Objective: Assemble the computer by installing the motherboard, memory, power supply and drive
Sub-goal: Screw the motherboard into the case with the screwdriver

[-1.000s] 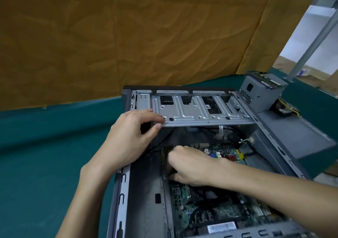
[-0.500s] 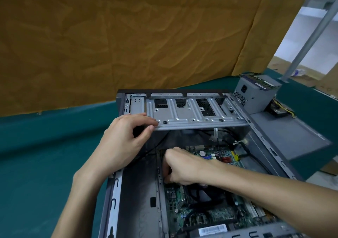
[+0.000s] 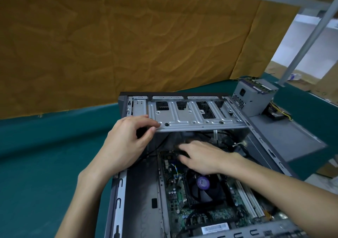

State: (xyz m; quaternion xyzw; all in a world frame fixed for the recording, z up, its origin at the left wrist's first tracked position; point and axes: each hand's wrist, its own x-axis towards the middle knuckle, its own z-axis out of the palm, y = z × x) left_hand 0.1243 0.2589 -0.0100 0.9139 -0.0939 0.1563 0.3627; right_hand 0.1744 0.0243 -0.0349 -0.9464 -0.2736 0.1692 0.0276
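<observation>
Left grip [image 3: 128,139] on level, crosswise drive cage [image 3: 197,117]

drive cage [image 3: 193,118]: bare stamped metal, dull shine
counter [image 3: 45,155]: green matt cloth
backdrop [image 3: 118,36]: brown creased paper

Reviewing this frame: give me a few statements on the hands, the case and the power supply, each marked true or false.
1. The left hand pinches the edge of the silver metal drive cage. True.
2. The grey box power supply is mounted inside the open grey computer case. False: it stands outside, beside the case's far right corner.
3. The right hand reaches in under the drive cage. True.
4. The black cooler fan lies on the green table cover. False: it sits on the green motherboard inside the case.
</observation>
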